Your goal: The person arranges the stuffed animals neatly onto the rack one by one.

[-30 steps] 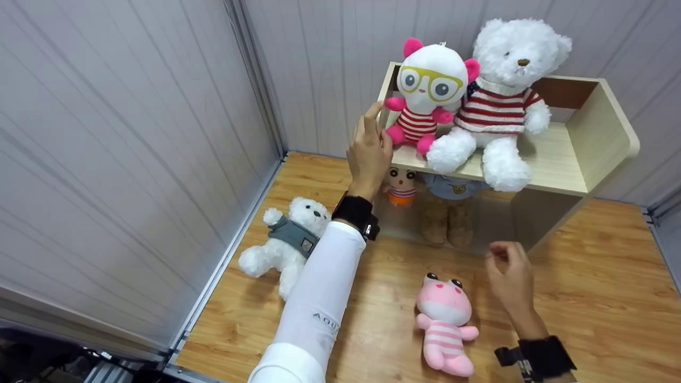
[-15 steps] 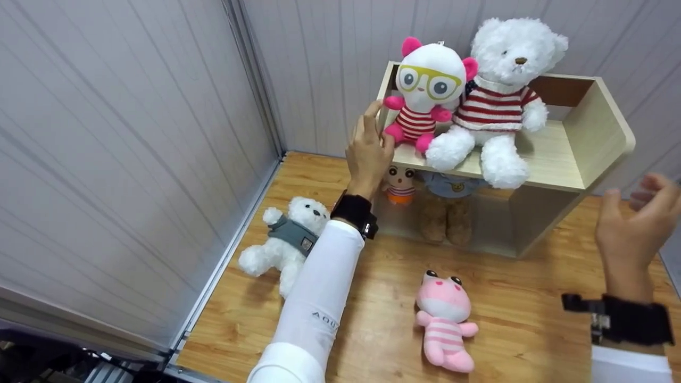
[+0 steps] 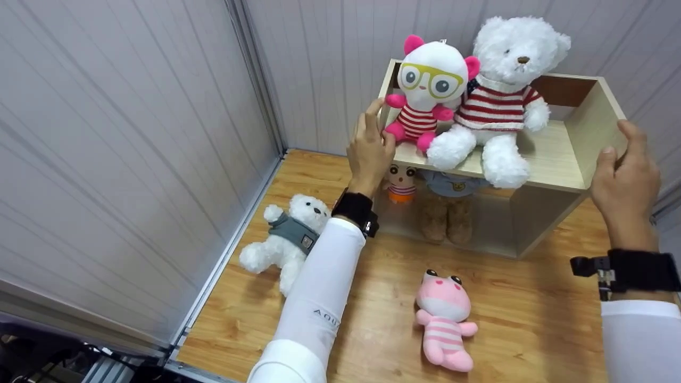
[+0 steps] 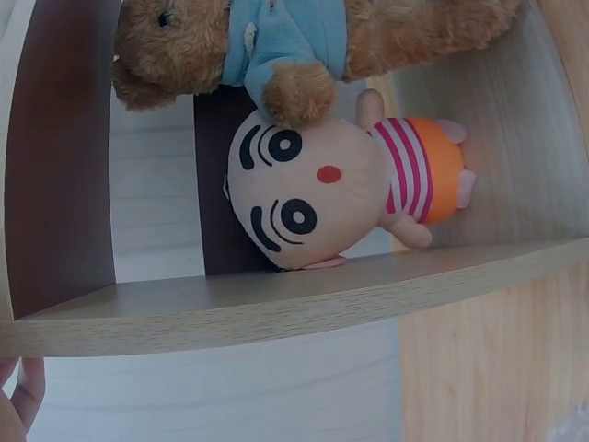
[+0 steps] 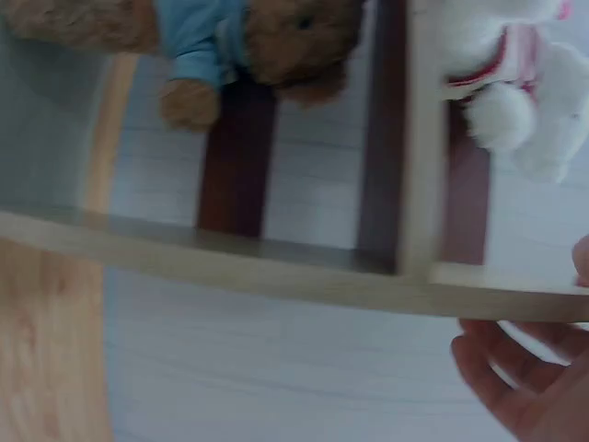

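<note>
A two-tier wooden shelf [image 3: 551, 151] stands between my hands. My left hand [image 3: 370, 157] grips the front edge of its left side panel. At the opposite panel, my right hand [image 3: 626, 183] holds the edge, thumb on the inner side and fingers [image 5: 506, 354] outside. On the top tier sit a pink-and-white plush with yellow glasses [image 3: 417, 122] and a white bear in a striped sweater [image 3: 492, 109]. Below them are a doll in orange shorts [image 4: 313, 189] and a brown bear in a blue top [image 4: 386, 41].
A white bear in a green shirt [image 3: 292, 234] lies on the wood-look floor [image 3: 383, 319] beside my left forearm. In front of the shelf lies a pink frog plush [image 3: 444, 319]. Pale wall panels [image 3: 133, 133] rise at the left and behind.
My right hand has moved from near the pink frog plush, out to the right and up to the shelf's right panel. The left hand stays at the left panel.
</note>
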Available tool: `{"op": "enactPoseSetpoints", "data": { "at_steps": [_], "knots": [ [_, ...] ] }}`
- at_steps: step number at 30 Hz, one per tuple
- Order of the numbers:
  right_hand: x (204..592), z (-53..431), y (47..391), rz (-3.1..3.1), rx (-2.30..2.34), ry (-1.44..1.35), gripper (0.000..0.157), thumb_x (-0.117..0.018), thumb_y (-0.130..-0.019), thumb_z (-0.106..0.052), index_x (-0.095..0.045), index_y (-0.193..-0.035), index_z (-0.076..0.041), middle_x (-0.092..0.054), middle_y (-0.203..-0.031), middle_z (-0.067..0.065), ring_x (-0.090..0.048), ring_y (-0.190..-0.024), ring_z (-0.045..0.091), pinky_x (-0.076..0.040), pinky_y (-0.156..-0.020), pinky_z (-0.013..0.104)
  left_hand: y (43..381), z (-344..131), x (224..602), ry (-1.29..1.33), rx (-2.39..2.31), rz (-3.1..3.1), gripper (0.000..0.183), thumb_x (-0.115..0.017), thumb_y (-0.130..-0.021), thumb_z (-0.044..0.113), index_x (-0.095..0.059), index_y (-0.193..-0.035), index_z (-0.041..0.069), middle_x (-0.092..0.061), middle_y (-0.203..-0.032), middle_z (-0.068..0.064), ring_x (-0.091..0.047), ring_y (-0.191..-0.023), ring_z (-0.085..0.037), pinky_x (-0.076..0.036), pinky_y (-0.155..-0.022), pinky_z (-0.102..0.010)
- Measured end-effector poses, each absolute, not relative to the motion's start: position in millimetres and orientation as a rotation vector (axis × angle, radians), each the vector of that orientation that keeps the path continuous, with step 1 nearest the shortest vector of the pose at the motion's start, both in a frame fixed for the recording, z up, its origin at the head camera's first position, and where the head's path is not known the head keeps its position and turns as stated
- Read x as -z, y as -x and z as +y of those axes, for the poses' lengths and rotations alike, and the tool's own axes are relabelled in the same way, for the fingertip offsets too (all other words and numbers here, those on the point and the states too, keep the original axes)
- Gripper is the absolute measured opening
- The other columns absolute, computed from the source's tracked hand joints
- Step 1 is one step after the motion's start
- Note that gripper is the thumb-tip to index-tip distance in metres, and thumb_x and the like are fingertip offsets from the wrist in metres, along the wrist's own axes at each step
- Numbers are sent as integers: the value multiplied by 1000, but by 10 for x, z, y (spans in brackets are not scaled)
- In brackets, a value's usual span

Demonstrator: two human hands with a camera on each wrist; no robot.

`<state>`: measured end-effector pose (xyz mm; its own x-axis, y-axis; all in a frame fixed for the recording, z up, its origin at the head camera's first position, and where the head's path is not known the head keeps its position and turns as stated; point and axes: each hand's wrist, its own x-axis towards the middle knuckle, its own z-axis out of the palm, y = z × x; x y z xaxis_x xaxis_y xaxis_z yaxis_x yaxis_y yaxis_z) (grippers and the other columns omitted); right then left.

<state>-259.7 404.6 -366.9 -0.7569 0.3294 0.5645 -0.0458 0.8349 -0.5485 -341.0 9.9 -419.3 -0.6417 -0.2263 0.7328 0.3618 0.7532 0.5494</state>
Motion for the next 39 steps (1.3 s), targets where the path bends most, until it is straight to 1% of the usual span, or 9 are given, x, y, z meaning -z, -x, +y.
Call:
{"op": "enactPoseSetpoints", "data": {
  "at_steps": [3, 8, 15, 18, 22, 26, 32, 36, 39],
  "knots": [
    [3765, 4077, 2661, -2283, -656, 174, 47, -41, -104, -27, -45, -151, -23, -52, -84, 28, -41, -69, 35, -26, -63, 48, 3410, 117, 4196, 100, 872, -2087, 61, -62, -87, 10, -42, -141, 29, -62, -99, -5, -61, -85, -21, -53, -62, -36],
    [3826, 4068, 2708, -2256, -641, 193, 46, -40, -105, -29, -42, -150, -24, -52, -80, 31, -46, -72, 45, -26, -60, 50, 3404, 122, 4186, 94, 884, -2090, 60, -64, -88, 10, -42, -141, 28, -62, -99, -6, -61, -84, -21, -54, -62, -35],
    [3815, 3998, 2742, -2238, -634, 291, 46, -39, -104, -32, -41, -150, -29, -37, -65, 5, -36, -59, 25, -26, -53, 37, 3414, 108, 4141, 101, 899, -2097, 60, -63, -88, 12, -41, -142, 28, -62, -102, -6, -62, -82, -22, -54, -61, -34],
    [3832, 3964, 2764, -2223, -651, 312, 46, -41, -103, -31, -40, -149, -30, -35, -63, 1, -33, -55, 19, -25, -49, 31, 3410, 95, 4139, 94, 913, -2099, 62, -63, -88, 11, -41, -143, 28, -62, -102, -7, -62, -83, -22, -55, -63, -35],
    [3892, 3946, 2777, -2185, -715, 312, 49, -44, -100, -28, -39, -148, -30, -52, -75, 17, -40, -63, 24, -27, -54, 35, 3388, 100, 4164, 102, 937, -2111, 63, -64, -87, 11, -40, -143, 29, -61, -104, -7, -63, -85, -23, -55, -63, -35],
    [3950, 3958, 2801, -2183, -792, 324, 53, -45, -98, -27, -36, -150, -29, -66, -106, 31, -52, -78, 32, -29, -62, 37, 3334, 101, 4163, 106, 957, -2131, 66, -65, -87, 13, -39, -145, 29, -62, -108, -8, -63, -89, -23, -55, -65, -37],
    [3979, 3955, 2833, -2161, -842, 292, 57, -47, -94, -24, -35, -150, -25, -64, -138, 19, -59, -93, 39, -32, -68, 39, 3186, 57, 4107, 134, 999, -2190, 72, -68, -88, 14, -36, -151, 30, -63, -133, -9, -62, -114, -24, -56, -78, -43],
    [3960, 3956, 2833, -2183, -867, 303, 59, -47, -93, -24, -32, -150, -27, -63, -139, 19, -59, -94, 37, -32, -67, 38, 3019, 46, 4173, 144, 1028, -2190, 79, -70, -88, 14, -32, -155, 30, -58, -143, -11, -60, -121, -25, -56, -83, -41],
    [3949, 3972, 2833, -2196, -879, 312, 59, -48, -94, -25, -31, -150, -29, -62, -139, 19, -60, -98, 38, -33, -67, 38, 2849, 75, 4333, 137, 995, -2168, 76, -70, -87, 12, -36, -153, 24, -58, -140, -11, -58, -118, -25, -57, -85, -39]
  ]
}}
